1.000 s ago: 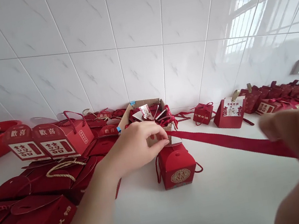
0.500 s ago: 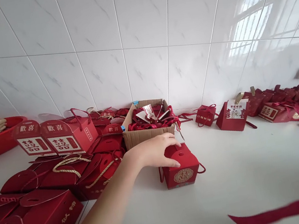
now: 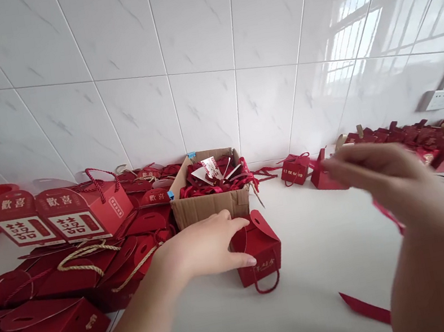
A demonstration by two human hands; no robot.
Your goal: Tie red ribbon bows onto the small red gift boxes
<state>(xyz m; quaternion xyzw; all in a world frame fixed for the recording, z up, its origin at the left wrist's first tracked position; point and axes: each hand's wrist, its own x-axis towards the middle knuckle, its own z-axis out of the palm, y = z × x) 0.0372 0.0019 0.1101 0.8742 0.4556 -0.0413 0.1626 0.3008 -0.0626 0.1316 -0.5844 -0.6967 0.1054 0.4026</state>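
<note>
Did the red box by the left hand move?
Yes, the red box has turned its handle side to us, still in front of the cardboard box.

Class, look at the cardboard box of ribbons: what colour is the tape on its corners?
The tape is blue, seen best in the head view.

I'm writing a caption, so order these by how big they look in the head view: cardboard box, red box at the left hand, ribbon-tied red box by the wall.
1. Cardboard box
2. Red box at the left hand
3. Ribbon-tied red box; it sits farther away, so its true size is unsure
</note>
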